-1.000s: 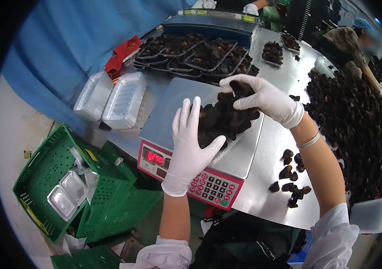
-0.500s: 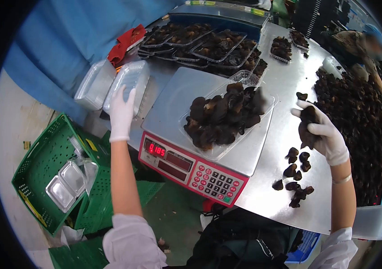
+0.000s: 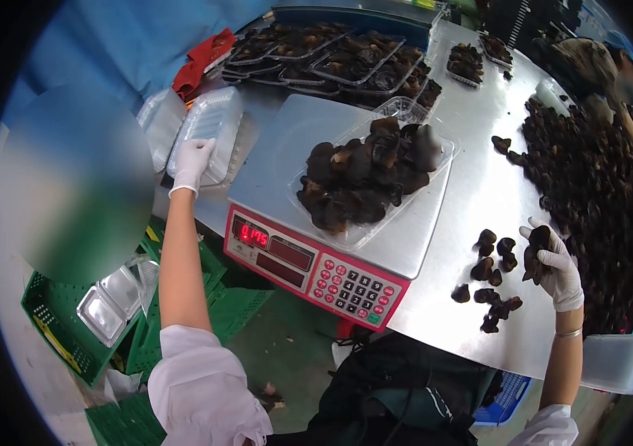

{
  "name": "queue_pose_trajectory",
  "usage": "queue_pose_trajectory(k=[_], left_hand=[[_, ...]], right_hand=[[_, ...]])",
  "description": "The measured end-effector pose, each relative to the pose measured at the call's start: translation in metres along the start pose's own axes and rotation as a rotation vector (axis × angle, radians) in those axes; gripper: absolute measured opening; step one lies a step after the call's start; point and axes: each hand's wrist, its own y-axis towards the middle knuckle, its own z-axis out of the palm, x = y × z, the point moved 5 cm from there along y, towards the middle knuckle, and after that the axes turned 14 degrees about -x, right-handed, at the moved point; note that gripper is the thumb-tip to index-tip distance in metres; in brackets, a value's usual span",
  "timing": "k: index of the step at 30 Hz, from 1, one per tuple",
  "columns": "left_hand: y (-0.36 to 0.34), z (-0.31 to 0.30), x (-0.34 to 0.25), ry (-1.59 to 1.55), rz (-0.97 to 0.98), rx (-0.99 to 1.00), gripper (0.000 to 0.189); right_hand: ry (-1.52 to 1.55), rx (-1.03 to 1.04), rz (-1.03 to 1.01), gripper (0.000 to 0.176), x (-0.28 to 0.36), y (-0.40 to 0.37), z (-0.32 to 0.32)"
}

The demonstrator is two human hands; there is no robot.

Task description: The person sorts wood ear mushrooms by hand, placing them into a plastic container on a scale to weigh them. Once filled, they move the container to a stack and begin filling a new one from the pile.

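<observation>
My left hand (image 3: 195, 160), in a white glove, is at the near part of a stack of clear plastic trays (image 3: 216, 119), its fingers closed on the top tray. My right hand (image 3: 558, 271), also gloved, holds dark wood ear mushroom pieces (image 3: 536, 253) above the steel table beside the large pile. Between the hands, a clear tray heaped with wood ear mushrooms (image 3: 365, 175) rests on the platform of a red digital scale (image 3: 309, 271). The scale's lit display reads 0.175.
Filled trays (image 3: 354, 59) are stacked behind the scale. A large mushroom pile (image 3: 591, 201) covers the table's right side, with loose pieces (image 3: 491, 271) nearer the scale. Green crates (image 3: 64, 320) stand lower left. Another person (image 3: 591, 67) is at the far right. A blurred patch hides part of the left side.
My left hand's fingers have gone from spread to closed on the tray stack. My right hand has moved down and right with its mushroom pieces. The display went from 0.185 to 0.175.
</observation>
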Motion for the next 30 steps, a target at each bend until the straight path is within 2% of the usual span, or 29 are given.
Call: queue_pose_trajectory(k=[3, 5, 6, 7, 8, 9, 10, 11, 12, 13, 14, 15, 16, 18, 19, 20, 21, 22, 25, 27, 28, 30], left_hand=[[0.012, 0.011, 0.022, -0.023, 0.012, -0.015, 0.032], [0.018, 0.010, 0.026, 0.110, 0.139, -0.129, 0.032], [0.020, 0.009, 0.032, 0.103, 0.069, -0.181, 0.032], [0.031, 0.008, 0.050, -0.110, 0.096, -0.315, 0.031], [0.056, -0.003, 0.071, -0.192, 0.141, -0.485, 0.031], [0.055, -0.033, 0.046, -0.138, 0.166, -0.487, 0.031], [0.051, -0.051, 0.018, -0.544, -0.027, -0.444, 0.032], [0.008, -0.085, -0.058, -0.704, 0.010, -0.422, 0.032], [0.004, -0.100, -0.084, -0.933, 0.048, -0.375, 0.033], [-0.026, -0.115, -0.138, -1.130, 0.055, -0.277, 0.033], [-0.043, -0.124, -0.170, -1.232, 0.139, -0.064, 0.032], [-0.091, -0.130, -0.220, -1.134, 0.149, -0.161, 0.029], [-0.148, -0.130, -0.271, -1.037, 0.161, -0.261, 0.026], [-0.213, -0.114, -0.320, -0.826, 0.412, -0.100, 0.016], [-0.247, -0.103, -0.350, -0.807, 0.473, -0.150, 0.008], [-0.272, -0.086, -0.370, -0.776, 0.706, -0.202, 0.006], [-0.290, -0.064, -0.384, -0.690, 0.858, -0.162, 0.007], [-0.309, -0.039, -0.398, -0.685, 0.818, -0.065, 0.006], [-0.339, 0.068, -0.401, -0.496, 0.912, 0.074, 0.011], [-0.348, 0.120, -0.389, -0.271, 0.869, 0.308, 0.014], [-0.352, 0.131, -0.383, -0.268, 0.882, 0.309, 0.014], [-0.360, 0.126, -0.370, -0.433, 0.982, 0.041, 0.016]], right_hand=[[0.015, -0.012, -0.018, 0.069, -0.006, -0.008, -0.011], [0.036, -0.028, -0.012, 0.063, -0.008, -0.015, -0.017], [0.007, -0.037, -0.023, 0.062, -0.007, -0.018, -0.019], [-0.025, -0.044, -0.038, 0.061, -0.003, -0.022, -0.021], [-0.091, -0.081, -0.061, 0.059, 0.000, -0.028, -0.023], [-0.155, -0.112, -0.084, 0.058, 0.003, -0.032, -0.025], [-0.288, -0.151, -0.162, 0.056, 0.005, -0.036, -0.028], [-0.376, -0.189, -0.164, 0.055, 0.005, -0.044, -0.026], [-0.436, -0.159, -0.209, 0.055, 0.001, -0.045, -0.024], [-0.497, -0.120, -0.249, 0.055, -0.009, -0.044, -0.022], [-0.525, -0.066, -0.222, 0.054, -0.023, -0.044, -0.018], [-0.553, -0.009, -0.206, 0.054, -0.037, -0.039, -0.014], [-0.690, 0.008, -0.462, 0.051, -0.049, -0.036, -0.010], [-0.820, -0.013, -0.499, 0.051, -0.051, -0.036, 0.000], [-0.864, -0.050, -0.506, 0.051, -0.050, -0.040, 0.000], [-0.861, -0.055, -0.505, 0.051, -0.050, -0.042, -0.003], [-0.943, -0.036, -0.535, 0.055, -0.049, -0.044, -0.005], [-1.026, -0.017, -0.561, 0.058, -0.048, -0.045, -0.010], [-1.121, 0.009, -0.669, 0.067, -0.050, -0.055, -0.025], [-1.047, 0.008, -0.672, 0.072, -0.054, -0.057, -0.038], [-0.918, -0.013, -0.654, 0.070, -0.054, -0.061, -0.043], [-0.778, -0.043, -0.634, 0.067, -0.054, -0.064, -0.051]])
